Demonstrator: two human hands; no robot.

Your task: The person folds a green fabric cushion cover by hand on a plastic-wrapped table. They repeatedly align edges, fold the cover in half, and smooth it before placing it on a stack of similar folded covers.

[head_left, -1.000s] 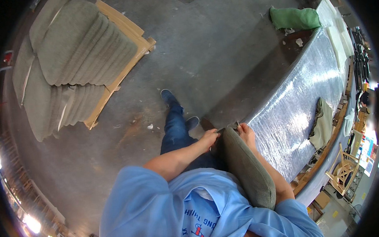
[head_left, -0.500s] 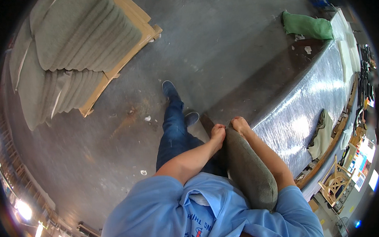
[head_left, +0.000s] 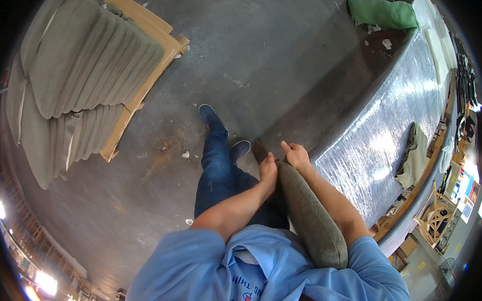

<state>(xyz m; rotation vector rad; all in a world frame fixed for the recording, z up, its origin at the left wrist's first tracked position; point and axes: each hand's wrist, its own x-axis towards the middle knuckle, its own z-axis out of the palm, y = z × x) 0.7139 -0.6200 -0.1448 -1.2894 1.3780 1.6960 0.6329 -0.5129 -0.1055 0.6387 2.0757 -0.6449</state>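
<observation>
A grey-green padded cushion (head_left: pixel 312 214) stands on edge between my forearms, its near end against my shirt and its far end narrowing toward my hands. My left hand (head_left: pixel 268 171) is at the left side of that far end, fingers loosely extended and pointing away from me. On the other side, my right hand (head_left: pixel 296 156) has its thumb and fingers apart, just past the cushion's far tip. The cushion partly hides both palms, and its lower part is out of sight.
Stacks of similar grey-green cushions (head_left: pixel 89 60) lie on flattened cardboard (head_left: pixel 165 44) at the upper left. A plastic-wrapped table (head_left: pixel 368 141) runs along my right, with a green sack (head_left: pixel 382 13) at its far end. A wooden frame (head_left: pixel 437 218) stands beyond.
Both hands have loosened from closed grips at the cushion's far end, their fingers now extended. The cushion has tilted slightly, and the view has shifted a little.
</observation>
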